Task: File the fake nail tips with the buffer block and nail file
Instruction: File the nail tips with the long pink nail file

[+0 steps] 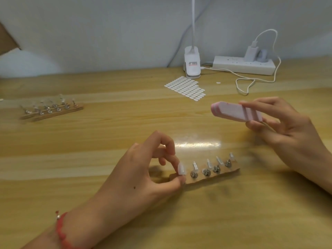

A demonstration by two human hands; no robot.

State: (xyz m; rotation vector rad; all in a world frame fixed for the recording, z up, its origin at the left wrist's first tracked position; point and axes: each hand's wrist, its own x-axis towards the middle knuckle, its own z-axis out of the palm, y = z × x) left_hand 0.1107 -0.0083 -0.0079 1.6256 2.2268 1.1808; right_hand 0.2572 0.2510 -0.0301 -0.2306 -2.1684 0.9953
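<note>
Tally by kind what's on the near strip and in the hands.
White nail tip, pinched by left hand: 1
Metal-based stands beside it: 4
Buffer block, held by right hand: 1
Total: 6

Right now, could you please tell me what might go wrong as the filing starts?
The left hand only pinches the white nail tip at the end of the wooden strip, so a firm stroke might pop it loose. The buffer block in the right hand is wide and could knock the neighbouring clear tips.
</note>
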